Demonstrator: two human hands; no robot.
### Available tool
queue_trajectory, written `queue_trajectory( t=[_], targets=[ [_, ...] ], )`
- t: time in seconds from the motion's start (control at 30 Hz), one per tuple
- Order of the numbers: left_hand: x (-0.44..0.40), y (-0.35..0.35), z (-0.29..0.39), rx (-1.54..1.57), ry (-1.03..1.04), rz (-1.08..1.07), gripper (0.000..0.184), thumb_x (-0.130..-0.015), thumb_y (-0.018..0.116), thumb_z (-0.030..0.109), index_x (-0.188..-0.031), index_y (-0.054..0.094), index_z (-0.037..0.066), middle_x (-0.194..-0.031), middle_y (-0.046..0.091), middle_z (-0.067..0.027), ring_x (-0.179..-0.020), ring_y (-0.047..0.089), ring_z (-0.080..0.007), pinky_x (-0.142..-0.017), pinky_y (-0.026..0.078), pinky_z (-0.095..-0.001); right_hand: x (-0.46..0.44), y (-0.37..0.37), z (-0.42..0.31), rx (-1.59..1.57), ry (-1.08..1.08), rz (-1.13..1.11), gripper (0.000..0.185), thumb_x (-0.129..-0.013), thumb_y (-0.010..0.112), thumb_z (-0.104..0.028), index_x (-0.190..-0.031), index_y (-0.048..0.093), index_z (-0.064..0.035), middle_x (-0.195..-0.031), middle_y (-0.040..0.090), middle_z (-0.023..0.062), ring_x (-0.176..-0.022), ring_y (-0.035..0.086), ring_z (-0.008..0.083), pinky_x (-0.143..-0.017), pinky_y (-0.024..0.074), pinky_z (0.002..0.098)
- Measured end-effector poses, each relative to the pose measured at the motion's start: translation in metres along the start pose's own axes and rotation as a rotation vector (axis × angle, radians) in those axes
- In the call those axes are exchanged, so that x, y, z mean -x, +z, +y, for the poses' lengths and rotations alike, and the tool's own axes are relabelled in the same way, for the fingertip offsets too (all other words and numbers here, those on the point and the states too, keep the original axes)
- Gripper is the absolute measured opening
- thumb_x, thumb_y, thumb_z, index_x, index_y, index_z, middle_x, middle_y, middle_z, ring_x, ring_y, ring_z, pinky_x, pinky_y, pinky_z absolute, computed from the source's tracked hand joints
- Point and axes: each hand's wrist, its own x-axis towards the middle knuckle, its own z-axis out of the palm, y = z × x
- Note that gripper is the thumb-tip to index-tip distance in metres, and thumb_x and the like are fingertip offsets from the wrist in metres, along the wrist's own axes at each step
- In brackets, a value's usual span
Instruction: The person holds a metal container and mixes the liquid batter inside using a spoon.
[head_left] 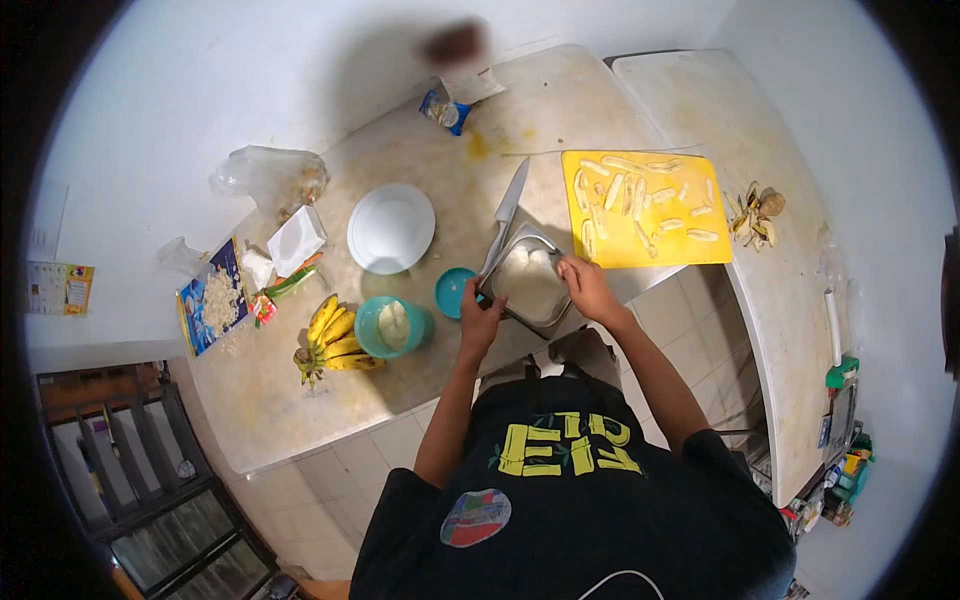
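A square metal pan (545,303) with pale, creamy contents and white lumps is at the table's front edge. My left hand (482,318) closes on its left side; my right hand (590,288) grips its right rim. A large knife (514,188) points away from me, with its handle end at my left fingers; whether they also hold it, I cannot tell. Just left of the pan is a small teal bowl or lid (451,294). To the right, a yellow cutting board (590,256) bears several pale banana slices (640,195).
Left of my hands are a teal container (420,327) with pale lumps, a banana bunch (335,333) and a white plate (390,228). Farther left, shredded pale pieces (220,300) lie on a blue sheet. Banana peels (752,215) lie right of the board. A blue packet (445,112) is at the back.
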Motion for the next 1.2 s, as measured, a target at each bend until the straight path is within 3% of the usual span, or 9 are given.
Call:
queue_trajectory(
  t=[0.1,0.2,0.3,0.4,0.6,0.73,0.93,1.13,1.2],
  targets=[
    [0.002,0.004,0.008,-0.068,0.0,-0.005,0.046,-0.088,0.071,-0.001,-0.127,0.048,-0.002,-0.114,0.057,-0.0113,-0.093,0.065,-0.0183,-0.071,0.063,-0.0318,-0.011,0.02,-0.004,0.167,-0.276,0.047,0.018,-0.1,0.052,-0.018,-0.101,0.062,-0.0025,-0.097,0.065,0.0191,-0.081,0.062,0.0425,-0.07,0.0494,0.0482],
    [-0.006,0.005,0.001,-0.071,-0.007,0.008,0.048,-0.087,0.072,-0.001,-0.128,0.048,-0.002,-0.114,0.057,-0.0112,-0.093,0.064,-0.0173,-0.073,0.061,-0.0306,0.005,0.041,-0.005,0.23,-0.365,-0.232,0.013,-0.096,0.054,-0.015,-0.098,0.06,-0.0032,-0.099,0.063,0.0179,-0.082,0.063,0.0414,-0.072,0.0505,0.0487],
    [-0.01,-0.002,-0.022,-0.095,0.012,0.01,0.049,-0.087,0.072,0.0,-0.13,0.048,-0.002,-0.114,0.057,-0.0112,-0.093,0.064,-0.0168,-0.074,0.059,-0.03,0.014,0.037,-0.011,0.108,-0.395,-0.251,0.008,-0.093,0.055,-0.012,-0.093,0.056,-0.0039,-0.09,0.06,0.0179,-0.082,0.064,0.0412,-0.07,0.0508,0.0497],
    [-0.012,-0.006,-0.034,-0.126,0.088,0.002,0.049,-0.088,0.072,0.001,-0.13,0.048,-0.002,-0.113,0.058,-0.0115,-0.093,0.064,-0.0173,-0.075,0.059,-0.0306,-0.006,0.021,-0.011,0.171,-0.304,0.054,0.004,-0.089,0.055,-0.008,-0.091,0.052,-0.0056,-0.086,0.058,0.0174,-0.081,0.065,0.0402,-0.067,0.0511,0.0502],
    [-0.008,-0.002,-0.014,-0.066,0.023,0.009,0.048,-0.089,0.07,0.001,-0.131,0.047,-0.002,-0.115,0.057,-0.0122,-0.095,0.064,-0.0187,-0.075,0.06,-0.0309,0.008,0.025,-0.011,0.241,-0.455,-0.265,0.008,-0.09,0.055,-0.009,-0.098,0.054,-0.007,-0.088,0.059,0.0154,-0.077,0.064,0.039,-0.064,0.0514,0.0501],
    [-0.004,-0.001,-0.013,-0.045,0.035,-0.007,0.047,-0.09,0.069,0.0,-0.132,0.047,-0.002,-0.115,0.056,-0.0118,-0.094,0.065,-0.0191,-0.074,0.061,-0.0301,-0.003,0.017,-0.015,0.323,-0.355,0.019,0.011,-0.087,0.059,-0.012,-0.096,0.054,-0.0086,-0.087,0.059,0.0124,-0.076,0.065,0.0357,-0.062,0.0516,0.048],
    [-0.009,-0.002,-0.008,-0.031,0.003,0.003,0.048,-0.09,0.069,-0.001,-0.132,0.046,-0.002,-0.114,0.056,-0.0106,-0.089,0.066,-0.0183,-0.072,0.062,-0.0311,0.014,0.042,-0.009,0.411,-0.55,-0.251,0.016,-0.084,0.064,-0.017,-0.097,0.057,-0.0106,-0.09,0.061,0.0063,-0.077,0.067,0.0303,-0.063,0.0534,0.0443],
    [-0.003,-0.006,-0.008,0.004,-0.025,-0.009,0.047,-0.09,0.068,-0.002,-0.132,0.047,-0.001,-0.111,0.057,-0.0091,-0.089,0.066,-0.0178,-0.071,0.063,-0.0315,-0.011,0.015,-0.011,0.374,-0.401,0.095,0.015,-0.08,0.068,-0.011,-0.088,0.057,-0.0099,-0.083,0.06,0.0063,-0.076,0.064,0.0274,-0.061,0.0513,0.0416],
    [-0.003,-0.004,-0.003,0.023,-0.047,-0.02,0.048,-0.09,0.069,-0.001,-0.132,0.047,-0.001,-0.11,0.057,-0.0089,-0.09,0.066,-0.0176,-0.071,0.063,-0.0315,-0.003,0.025,-0.013,0.414,-0.516,-0.074,0.01,-0.083,0.066,-0.012,-0.088,0.058,-0.0097,-0.082,0.061,0.0069,-0.075,0.063,0.0282,-0.062,0.0508,0.0413]
  ],
)
